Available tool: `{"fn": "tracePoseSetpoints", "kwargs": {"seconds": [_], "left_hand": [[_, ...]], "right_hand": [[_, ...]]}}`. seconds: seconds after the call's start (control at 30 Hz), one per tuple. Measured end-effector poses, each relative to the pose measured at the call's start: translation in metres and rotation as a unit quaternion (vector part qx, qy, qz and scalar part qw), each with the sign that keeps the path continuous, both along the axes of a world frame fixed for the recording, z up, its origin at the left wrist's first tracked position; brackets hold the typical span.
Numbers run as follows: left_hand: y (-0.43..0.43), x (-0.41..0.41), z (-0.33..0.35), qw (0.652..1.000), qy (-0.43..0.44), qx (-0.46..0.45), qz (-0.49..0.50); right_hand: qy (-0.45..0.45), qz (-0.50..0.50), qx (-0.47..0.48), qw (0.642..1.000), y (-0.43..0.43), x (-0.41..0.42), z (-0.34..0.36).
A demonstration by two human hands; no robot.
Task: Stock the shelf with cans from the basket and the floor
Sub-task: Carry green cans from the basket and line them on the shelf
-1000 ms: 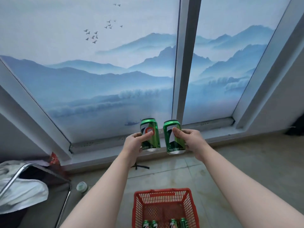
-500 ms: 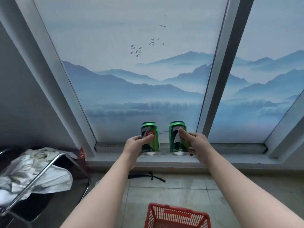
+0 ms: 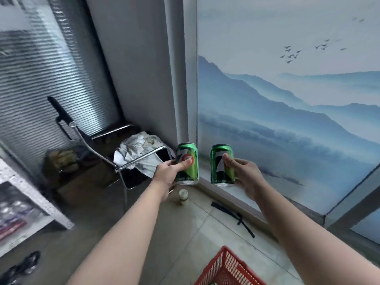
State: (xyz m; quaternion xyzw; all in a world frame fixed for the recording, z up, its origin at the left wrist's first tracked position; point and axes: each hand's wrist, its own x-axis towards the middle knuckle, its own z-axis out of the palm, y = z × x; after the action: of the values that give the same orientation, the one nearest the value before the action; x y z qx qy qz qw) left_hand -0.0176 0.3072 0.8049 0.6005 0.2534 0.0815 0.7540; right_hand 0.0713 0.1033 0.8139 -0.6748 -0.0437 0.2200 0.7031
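Green aluminium can with red-spot label (image 3: 188,163), upright at frame centre, gripped by left hand (image 3: 164,175) with its thumb across the label. Second green aluminium can (image 3: 221,164), just beside it and apart, gripped by right hand (image 3: 244,173). Red plastic mesh basket (image 3: 226,268) at lower right edge. White shelf unit (image 3: 41,204) at lower left. Change: the view has swung left from the mural toward the shelf with both cans carried along; placing is probably next.

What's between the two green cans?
Nothing: in the head view, the left can and right can are apart, only the mountain mural behind the gap.
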Motion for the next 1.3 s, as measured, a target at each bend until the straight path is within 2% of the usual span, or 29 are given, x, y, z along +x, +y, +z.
{"fn": "tracePoseSetpoints", "kwargs": {"seconds": [0.23,0.63,0.87,1.3], "left_hand": [[0.030,-0.099,-0.007,0.983,0.017,0.013,0.181],[0.072,-0.295,-0.014,0.912,0.040,0.027,0.407],[0.096,-0.390,-0.012,0.880,0.046,0.035,0.472],[0.128,-0.508,-0.016,0.868,0.038,0.034,0.494]], "right_hand": [[-0.007,0.154,0.009,0.988,0.071,-0.049,-0.002],[0.036,0.376,0.017,0.926,0.183,-0.185,-0.024],[0.050,0.452,0.039,0.890,0.239,-0.273,-0.021],[0.046,0.507,0.042,0.859,0.299,-0.388,-0.014]]}}
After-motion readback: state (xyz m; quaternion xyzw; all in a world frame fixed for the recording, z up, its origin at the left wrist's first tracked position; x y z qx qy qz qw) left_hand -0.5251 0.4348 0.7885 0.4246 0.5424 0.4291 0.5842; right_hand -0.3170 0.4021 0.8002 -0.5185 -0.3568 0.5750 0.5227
